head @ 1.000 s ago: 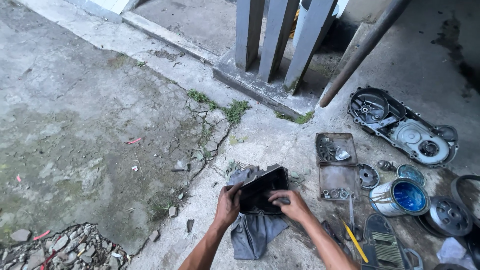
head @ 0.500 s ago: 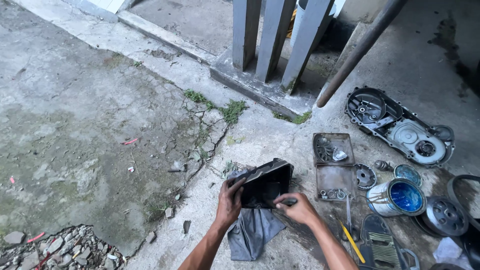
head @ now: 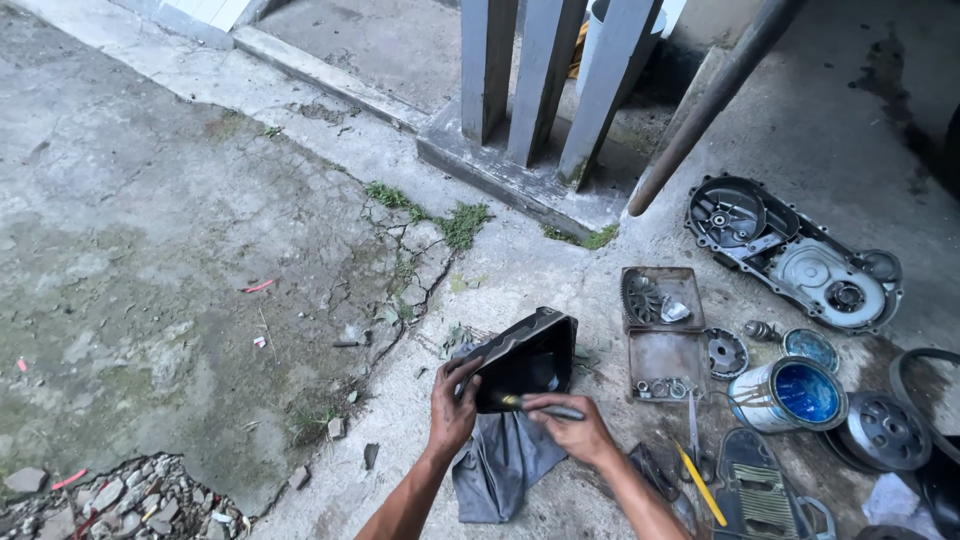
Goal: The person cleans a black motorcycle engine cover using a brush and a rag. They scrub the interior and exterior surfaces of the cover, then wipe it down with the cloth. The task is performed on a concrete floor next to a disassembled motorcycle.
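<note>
My left hand (head: 452, 402) grips the near left edge of a dirty black rectangular tray (head: 525, 358) and holds it tilted up on its side above the concrete. My right hand (head: 572, 428) holds a thin brush-like tool (head: 545, 407) at the tray's lower rim. A grey rag (head: 503, 462) lies on the ground just under both hands.
To the right lie a rusty metal tray (head: 662, 350) with small parts, a blue-lined tin can (head: 785, 393), an engine side cover (head: 795, 253), round pulley parts (head: 885, 430) and a yellow-handled tool (head: 700, 482). A grey fence post base (head: 520, 180) and a slanted pipe (head: 710, 100) stand behind. Cracked concrete and rubble (head: 110, 495) lie to the left.
The black tray has been tipped up from nearly flat onto its edge, and my right hand has moved to its lower rim with the tool.
</note>
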